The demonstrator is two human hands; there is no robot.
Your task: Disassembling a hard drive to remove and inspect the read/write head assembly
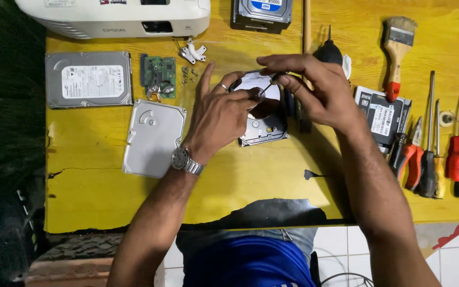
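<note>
Spreading across the view, the yellow bench (pixel 134 202) carries a white projector (pixel 113 17) at its far edge, then a closed hard drive (pixel 88 79) at the left, a removed metal cover plate (pixel 152 138) and a green circuit board (pixel 158 76) beside it. Rows of screwdrivers (pixel 442 159) and a paintbrush (pixel 398 50) lie at the right. By the look of it, the work is well along: the opened hard drive (pixel 262 119) in the middle has its cover and board already off, with loose screws (pixel 189 74) set aside, while its shiny platter remains in place. The left hand (pixel 216 119) rests on the drive's near-left edge, fingers curled against it, steadying it. The right hand (pixel 317 90) pinches a thin screwdriver (pixel 268 85), its tip down over the platter's hub, directly between both hands.
</note>
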